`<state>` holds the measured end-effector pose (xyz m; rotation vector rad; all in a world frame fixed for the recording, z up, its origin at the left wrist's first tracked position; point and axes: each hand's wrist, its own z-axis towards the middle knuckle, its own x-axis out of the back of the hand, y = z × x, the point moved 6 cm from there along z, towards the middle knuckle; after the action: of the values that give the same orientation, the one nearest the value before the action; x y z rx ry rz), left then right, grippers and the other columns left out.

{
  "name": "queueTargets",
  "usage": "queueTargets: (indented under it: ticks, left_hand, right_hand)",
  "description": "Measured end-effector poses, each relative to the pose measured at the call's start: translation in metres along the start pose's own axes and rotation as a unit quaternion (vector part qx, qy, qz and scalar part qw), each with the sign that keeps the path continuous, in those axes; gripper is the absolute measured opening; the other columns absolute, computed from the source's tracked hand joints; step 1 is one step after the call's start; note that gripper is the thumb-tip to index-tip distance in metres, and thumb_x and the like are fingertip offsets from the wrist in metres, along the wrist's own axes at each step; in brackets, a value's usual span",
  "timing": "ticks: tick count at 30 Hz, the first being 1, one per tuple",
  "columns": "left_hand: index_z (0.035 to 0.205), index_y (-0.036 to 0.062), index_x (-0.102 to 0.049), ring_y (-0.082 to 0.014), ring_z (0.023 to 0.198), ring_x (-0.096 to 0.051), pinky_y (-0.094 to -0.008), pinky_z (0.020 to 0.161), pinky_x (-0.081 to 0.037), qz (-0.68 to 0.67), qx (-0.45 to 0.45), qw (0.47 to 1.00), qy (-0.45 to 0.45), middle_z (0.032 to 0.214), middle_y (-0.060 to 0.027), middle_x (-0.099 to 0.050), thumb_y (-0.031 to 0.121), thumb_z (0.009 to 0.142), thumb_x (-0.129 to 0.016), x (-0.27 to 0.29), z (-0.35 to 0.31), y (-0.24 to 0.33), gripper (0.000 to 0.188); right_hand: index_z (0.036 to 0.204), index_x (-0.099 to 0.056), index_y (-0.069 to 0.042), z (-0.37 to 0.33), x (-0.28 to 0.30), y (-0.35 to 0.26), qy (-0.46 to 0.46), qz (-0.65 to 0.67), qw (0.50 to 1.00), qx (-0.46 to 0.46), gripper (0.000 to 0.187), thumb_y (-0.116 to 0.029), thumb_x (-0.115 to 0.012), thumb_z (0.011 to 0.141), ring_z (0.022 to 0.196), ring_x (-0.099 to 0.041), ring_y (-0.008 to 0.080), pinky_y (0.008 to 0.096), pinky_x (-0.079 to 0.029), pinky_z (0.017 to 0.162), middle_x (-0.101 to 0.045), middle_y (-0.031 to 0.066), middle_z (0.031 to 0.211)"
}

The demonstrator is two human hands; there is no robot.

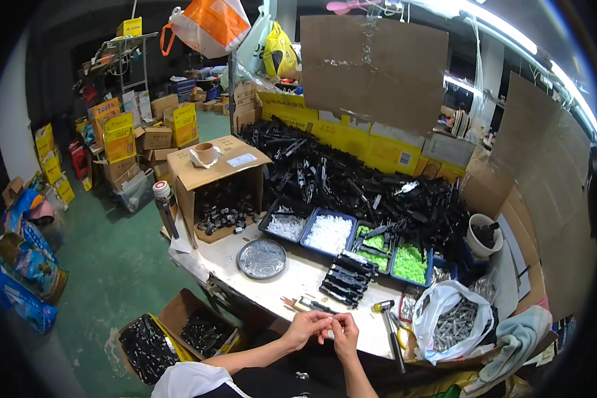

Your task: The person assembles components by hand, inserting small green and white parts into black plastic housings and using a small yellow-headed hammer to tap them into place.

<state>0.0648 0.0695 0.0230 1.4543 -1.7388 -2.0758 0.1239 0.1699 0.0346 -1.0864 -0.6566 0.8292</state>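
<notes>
Close together at the table's front edge, my left hand (306,330) and my right hand (345,337) meet with their fingertips pinched. Whatever lies between the fingers is too small or hidden to name. Just beyond them is a tool with a pale body and dark end (310,304). Farther back lies a row of long black plastic parts (346,278), side by side. To the right of my right hand rests a hammer (394,335) with a dark handle, beside something yellow that looks like a plier grip (404,331).
Behind the row stand blue trays of white pieces (328,231) and green pieces (410,263), backed by a heap of black parts (351,179). A round dish (261,259) sits left, near an open cardboard box (222,166). At right, a white plastic bag (438,302) holds grey pieces.
</notes>
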Motion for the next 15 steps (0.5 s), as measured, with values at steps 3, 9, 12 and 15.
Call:
queueTargets:
  ticks: [3,9,12,15]
  left_hand:
    - [0.097,-0.0033,-0.057,-0.0118,0.056,-0.057,-0.022,0.044,-0.049,0.037,-0.019,0.999,-0.01,0.07,-0.0082,-0.059,0.007,0.083,-0.057,-0.005,0.002,0.004,0.018]
    - [0.099,-0.0056,-0.056,-0.0113,0.059,-0.057,-0.0218,0.046,-0.049,0.051,-0.019,0.998,0.021,0.075,-0.0089,-0.06,0.008,0.084,-0.057,0.004,0.012,0.002,0.02]
    - [0.098,-0.0053,-0.057,-0.0114,0.059,-0.057,-0.0216,0.046,-0.049,0.054,-0.016,0.998,0.023,0.075,-0.009,-0.06,0.008,0.084,-0.057,0.003,0.021,0.008,0.019]
    - [0.1,-0.0055,-0.056,-0.0113,0.06,-0.057,-0.0219,0.048,-0.049,0.052,-0.019,0.998,0.033,0.075,-0.0085,-0.059,0.008,0.084,-0.057,0.002,0.026,0.01,0.021]
  right_hand:
    - [0.081,-0.051,-0.001,0.001,-0.001,0.01,0.01,0.098,0.993,-0.064,0.003,-0.003,-0.053,0.082,0.065,-0.053,0.0085,0.0213,-0.042,0.058,-0.054,0.0035,0.071]
    - [0.086,-0.047,-0.003,0.01,-0.007,0.021,-0.014,0.129,0.985,-0.114,0.003,-0.005,-0.05,0.086,0.066,-0.049,0.0051,0.0186,-0.041,0.058,-0.053,0.0021,0.074]
    - [0.086,-0.046,-0.003,0.021,-0.008,0.019,0.005,0.073,0.995,-0.06,0.003,-0.005,-0.049,0.087,0.065,-0.048,0.0046,0.0179,-0.04,0.058,-0.051,0.0013,0.074]
    - [0.086,-0.046,-0.004,0.03,-0.006,0.021,0.008,0.06,0.997,-0.054,0.003,-0.005,-0.049,0.087,0.065,-0.046,0.0043,0.0176,-0.039,0.058,-0.05,0.0007,0.075]
